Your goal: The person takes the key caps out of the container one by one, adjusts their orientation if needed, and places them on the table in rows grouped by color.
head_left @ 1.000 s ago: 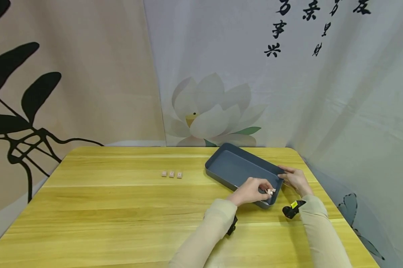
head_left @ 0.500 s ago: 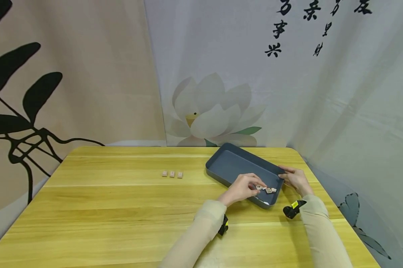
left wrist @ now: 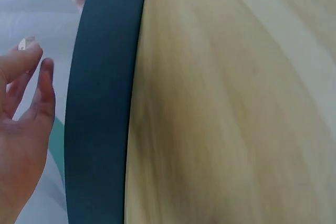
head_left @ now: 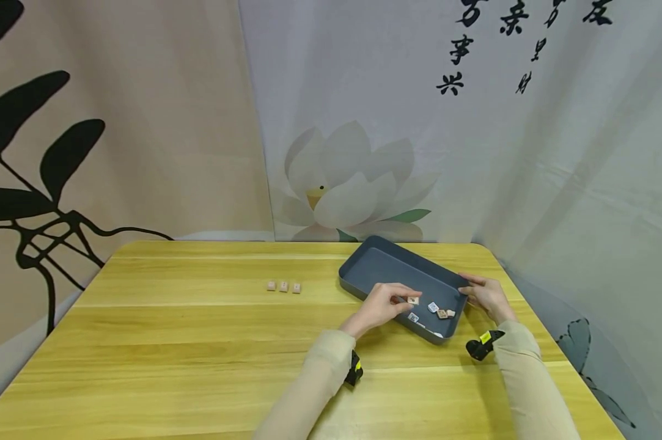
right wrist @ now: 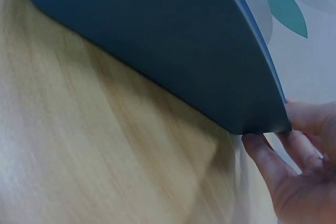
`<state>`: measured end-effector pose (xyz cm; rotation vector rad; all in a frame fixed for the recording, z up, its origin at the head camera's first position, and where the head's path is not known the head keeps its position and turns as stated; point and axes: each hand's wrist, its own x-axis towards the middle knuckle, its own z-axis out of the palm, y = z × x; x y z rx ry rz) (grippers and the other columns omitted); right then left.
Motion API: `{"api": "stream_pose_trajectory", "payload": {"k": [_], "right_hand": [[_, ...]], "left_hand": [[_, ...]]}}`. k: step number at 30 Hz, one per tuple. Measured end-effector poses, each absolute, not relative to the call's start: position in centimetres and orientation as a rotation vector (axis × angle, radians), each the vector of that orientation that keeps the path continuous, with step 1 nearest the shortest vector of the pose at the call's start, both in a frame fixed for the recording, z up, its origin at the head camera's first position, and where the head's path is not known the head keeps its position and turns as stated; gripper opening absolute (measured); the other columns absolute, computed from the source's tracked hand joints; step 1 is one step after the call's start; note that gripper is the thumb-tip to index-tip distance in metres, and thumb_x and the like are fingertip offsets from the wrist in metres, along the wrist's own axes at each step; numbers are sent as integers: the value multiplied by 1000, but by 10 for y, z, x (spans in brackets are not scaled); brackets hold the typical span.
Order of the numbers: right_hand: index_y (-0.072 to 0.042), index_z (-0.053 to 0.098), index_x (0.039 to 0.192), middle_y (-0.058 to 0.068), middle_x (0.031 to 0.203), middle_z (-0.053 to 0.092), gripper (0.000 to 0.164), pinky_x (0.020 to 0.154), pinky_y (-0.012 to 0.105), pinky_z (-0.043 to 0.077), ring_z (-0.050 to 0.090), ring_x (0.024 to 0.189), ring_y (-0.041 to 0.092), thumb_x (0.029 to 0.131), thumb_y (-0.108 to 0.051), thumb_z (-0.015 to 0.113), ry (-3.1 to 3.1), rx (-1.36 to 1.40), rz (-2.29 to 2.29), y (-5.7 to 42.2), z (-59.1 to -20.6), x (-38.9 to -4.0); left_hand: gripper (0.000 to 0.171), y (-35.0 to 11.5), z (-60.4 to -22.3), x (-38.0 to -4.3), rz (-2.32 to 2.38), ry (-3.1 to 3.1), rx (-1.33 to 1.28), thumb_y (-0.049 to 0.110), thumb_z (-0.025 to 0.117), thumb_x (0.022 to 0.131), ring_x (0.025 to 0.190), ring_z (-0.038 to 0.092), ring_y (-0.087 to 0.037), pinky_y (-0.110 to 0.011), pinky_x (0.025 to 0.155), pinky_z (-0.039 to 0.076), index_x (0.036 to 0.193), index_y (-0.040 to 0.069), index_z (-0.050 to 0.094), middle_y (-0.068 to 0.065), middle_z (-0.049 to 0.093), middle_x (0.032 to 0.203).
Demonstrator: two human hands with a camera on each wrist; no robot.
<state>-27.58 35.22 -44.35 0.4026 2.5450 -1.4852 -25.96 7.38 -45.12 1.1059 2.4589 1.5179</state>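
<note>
My left hand [head_left: 382,304] pinches a small pale block with a dark mark [head_left: 413,300], like a keycap, over the near side of a dark blue-grey tray [head_left: 364,297]. In the left wrist view that block [left wrist: 26,43] shows at the fingertips, beyond the tray's side wall [left wrist: 105,98]. My right hand [head_left: 487,297] holds the tray's right corner, with fingers [right wrist: 265,158] against its outer side and rim. Inside the tray's right end lie several similar blocks, among them a white patterned one [head_left: 433,307], a tan one [head_left: 442,314] and another white one [head_left: 413,317].
Three pale pink blocks stand in a spaced row on the wooden table [head_left: 198,354], left of the tray; the middle block [head_left: 283,286] is one of them. A printed curtain [head_left: 353,91] hangs behind the table's far edge. Black wrist cameras sit at both sleeves.
My left hand has moved left and slightly away from me, from the tray's right end, with a block between its fingertips. Blocks in the tray have come into view. My right hand stays at the corner.
</note>
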Motion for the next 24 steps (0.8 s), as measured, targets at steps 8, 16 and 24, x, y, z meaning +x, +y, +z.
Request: {"api": "stream_pose_trajectory", "payload": {"k": [8,16,24], "right_hand": [[-5,37,145,30,151,24,54,77,13,52,59,94,-3,94,-10,55,2555,339,-1487,353,-444,-274],[-5,37,145,29,151,26,55,84,19,54,60,98,1,94,-10,56,2550,358,-1488,352,-444,-274],[-5,36,146,30,151,24,56,79,14,52,58,89,-3,94,-10,56,2549,360,-1483,351,-444,-273]], "left_hand": [[30,55,-448,-262,1669,2400,996,10,69,85,81,64,-8,-13,70,51,115,7,70,-9,72,104],[28,23,-445,-267,1717,2435,888,13,68,87,83,66,-18,-15,68,50,115,9,70,-8,72,104],[31,-15,-439,-270,1888,2368,771,12,63,90,98,68,-27,-38,83,56,120,8,67,-12,68,119]]}}
